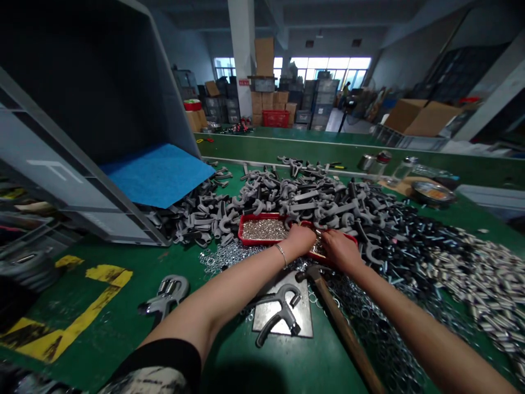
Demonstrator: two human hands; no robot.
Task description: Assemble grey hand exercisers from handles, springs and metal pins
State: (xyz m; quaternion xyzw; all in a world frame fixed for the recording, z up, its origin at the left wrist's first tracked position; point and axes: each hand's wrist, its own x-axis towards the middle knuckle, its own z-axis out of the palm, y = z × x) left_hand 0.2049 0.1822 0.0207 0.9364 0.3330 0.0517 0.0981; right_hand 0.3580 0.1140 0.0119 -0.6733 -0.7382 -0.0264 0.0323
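Note:
My left hand [302, 239] reaches into the right-hand red tray [356, 239], its fingers curled down and pressed together. Close beside it, my right hand [339, 247] dips into the same tray with bent fingers. What either hand pinches among the small metal pieces is hidden. To their left sits another red tray [262, 242] full of tiny shiny metal parts. Below the hands, a grey hand grip strengthener [283, 312] lies on a metal plate [304, 323]. A hammer [338, 320] with a wooden handle rests right of the plate.
Grey plastic handle parts [303, 197] are heaped behind the trays. Metal washers [381, 339] and silvery cylinders [476, 279] spread to the right. A large grey crate [90, 202] lies tipped at left, near another hand grip strengthener [166, 298]. Jars and a bowl [432, 192] stand back right.

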